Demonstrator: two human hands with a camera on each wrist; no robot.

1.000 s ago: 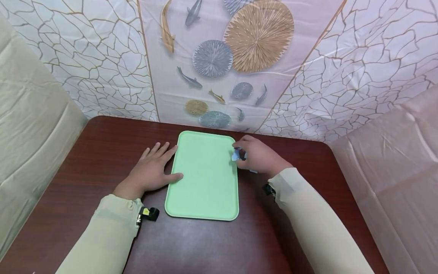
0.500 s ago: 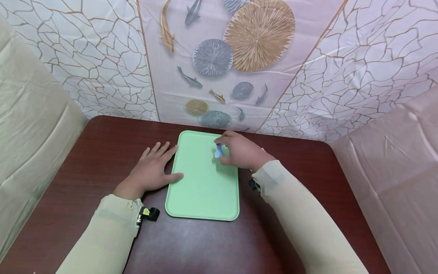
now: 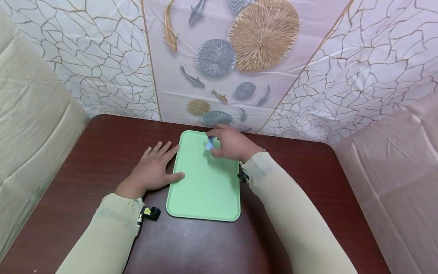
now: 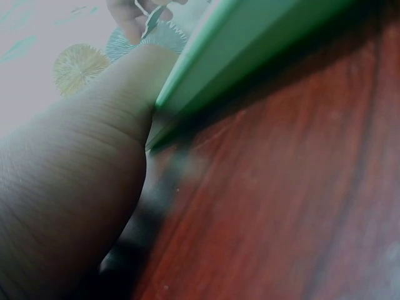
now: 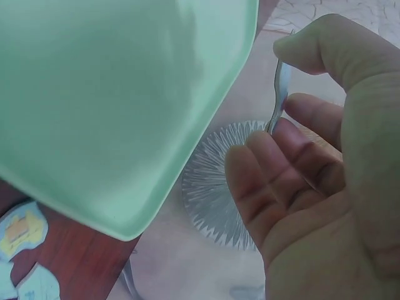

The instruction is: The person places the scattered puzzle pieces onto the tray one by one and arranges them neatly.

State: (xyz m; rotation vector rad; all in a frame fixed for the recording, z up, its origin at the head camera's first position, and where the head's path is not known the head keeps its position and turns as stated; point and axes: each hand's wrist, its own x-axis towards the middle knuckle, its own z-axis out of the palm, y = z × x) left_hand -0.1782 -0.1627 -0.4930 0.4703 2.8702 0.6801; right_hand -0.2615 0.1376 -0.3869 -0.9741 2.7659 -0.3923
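Note:
A flat, light blue puzzle piece [image 3: 210, 144] is pinched between the thumb and fingers of my right hand [image 3: 234, 144], over the far part of a light green tray [image 3: 203, 190]. Seen edge-on in the right wrist view, the puzzle piece [image 5: 281, 87] looks thin and slightly wavy. My left hand [image 3: 152, 171] lies with fingers spread at the tray's left side, its thumb over the rim. In the left wrist view the left hand [image 4: 75, 150] borders the raised green edge of the tray [image 4: 262, 44].
Several pale, printed puzzle pieces [image 5: 24, 232] lie on the dark red-brown table [image 3: 113, 152] beside the tray; in the head view my right forearm mostly hides them. A patterned cloth [image 3: 215, 57] hangs behind the table, with plain cloth on both sides.
My right hand has carried the puzzle piece leftward and slightly away, from the tray's right edge to above its far part. The left hand has stayed in place.

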